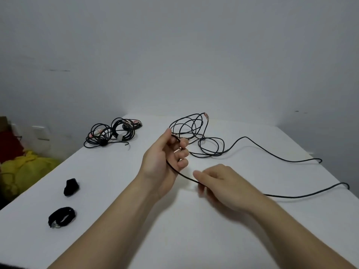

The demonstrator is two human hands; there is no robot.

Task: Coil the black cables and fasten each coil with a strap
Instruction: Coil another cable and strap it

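Note:
A long black cable (250,141) sprawls loose over the white table (194,239), tangled at the back centre and trailing off the right edge. My left hand (165,158), palm up, grips one stretch of this cable with curled fingers. My right hand (219,183) pinches the same cable a short way nearer to me, and the cable runs on from it to the right. Two black straps lie at the front left: one folded (71,187), one in a loop (61,217).
Coiled black cables (110,133), bound with straps, are piled at the table's back left corner. Yellow and red cloth (25,167) lies on the floor beyond the left edge. A grey wall stands close behind the table.

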